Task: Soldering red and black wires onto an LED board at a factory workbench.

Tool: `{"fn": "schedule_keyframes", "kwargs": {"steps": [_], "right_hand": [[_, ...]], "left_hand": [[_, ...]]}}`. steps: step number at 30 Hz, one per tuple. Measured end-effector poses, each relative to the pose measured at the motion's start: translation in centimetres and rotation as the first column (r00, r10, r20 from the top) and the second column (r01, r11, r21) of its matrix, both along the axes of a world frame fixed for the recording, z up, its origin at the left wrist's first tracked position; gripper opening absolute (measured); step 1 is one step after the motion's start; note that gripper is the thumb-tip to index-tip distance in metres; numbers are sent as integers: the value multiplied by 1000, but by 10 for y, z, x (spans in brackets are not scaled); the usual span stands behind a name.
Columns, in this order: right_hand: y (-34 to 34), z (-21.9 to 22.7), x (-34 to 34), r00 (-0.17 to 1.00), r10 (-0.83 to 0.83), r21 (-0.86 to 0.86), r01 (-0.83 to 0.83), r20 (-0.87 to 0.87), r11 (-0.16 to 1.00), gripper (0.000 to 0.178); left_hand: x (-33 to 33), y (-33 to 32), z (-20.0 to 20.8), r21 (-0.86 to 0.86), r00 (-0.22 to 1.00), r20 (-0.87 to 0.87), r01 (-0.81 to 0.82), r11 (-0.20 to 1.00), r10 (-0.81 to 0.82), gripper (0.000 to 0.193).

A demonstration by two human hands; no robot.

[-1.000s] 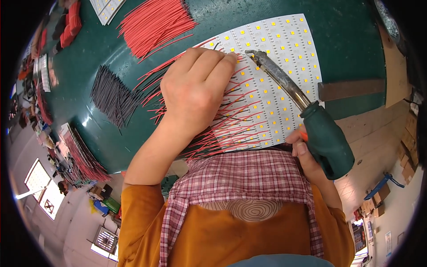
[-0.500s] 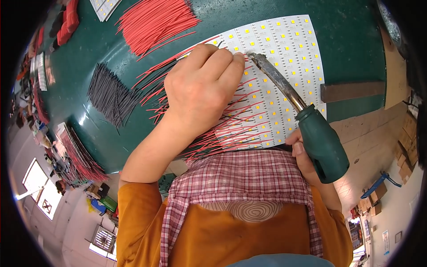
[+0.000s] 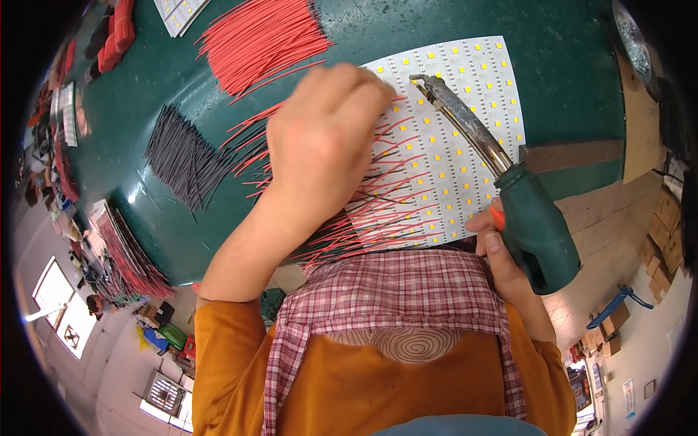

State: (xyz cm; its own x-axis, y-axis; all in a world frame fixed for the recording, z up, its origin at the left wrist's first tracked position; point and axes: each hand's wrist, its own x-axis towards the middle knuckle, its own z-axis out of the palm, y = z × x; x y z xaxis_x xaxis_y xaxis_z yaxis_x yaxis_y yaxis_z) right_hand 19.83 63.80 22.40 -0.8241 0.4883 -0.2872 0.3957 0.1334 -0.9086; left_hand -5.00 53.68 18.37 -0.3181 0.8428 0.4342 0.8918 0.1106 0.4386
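Note:
My right hand (image 3: 502,243) grips a soldering gun with a green handle (image 3: 538,225) and an orange trigger (image 3: 497,216). Its metal barrel (image 3: 469,120) slants up and left, the bent tip hanging over the white LED board (image 3: 480,174), a short way from my left fingertips. Over the board's left edge, my left hand (image 3: 320,131) has its fingers bent together; what they pinch is hidden and slightly blurred. Red and black wires (image 3: 392,192) run from under that hand onto the board, their ends lying along its left part. Small yellow LEDs cover the board in rows.
A pile of red wires (image 3: 265,43) lies beyond my left hand, and a pile of black wires (image 3: 185,160) to its left. More boards (image 3: 178,14) are at the far left. A dark bar (image 3: 574,158) lies right of the board on the green table (image 3: 567,80).
The soldering gun's tip has moved away from my left fingertips, and its handle has shifted slightly right. My left hand has lifted slightly. The board has shifted a little toward the lower left.

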Motion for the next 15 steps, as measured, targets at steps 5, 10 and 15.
{"fn": "schedule_keyframes", "kwargs": {"steps": [5, 10, 15], "right_hand": [[-1, 3, -6, 998, 14, -10, -14, 55, 1000, 14], [-1, 3, -7, 1000, -10, -40, 11, 17, 999, 14], [0, -2, -2, 992, 85, 9, -85, -88, 996, 18]], "left_hand": [[3, 6, 1, -58, 986, -151, -79, 995, 69, 16], [4, 6, -2, -15, 978, -200, -67, 998, 63, 17], [4, 6, 1, -27, 969, -243, -54, 998, 46, 17]]}}
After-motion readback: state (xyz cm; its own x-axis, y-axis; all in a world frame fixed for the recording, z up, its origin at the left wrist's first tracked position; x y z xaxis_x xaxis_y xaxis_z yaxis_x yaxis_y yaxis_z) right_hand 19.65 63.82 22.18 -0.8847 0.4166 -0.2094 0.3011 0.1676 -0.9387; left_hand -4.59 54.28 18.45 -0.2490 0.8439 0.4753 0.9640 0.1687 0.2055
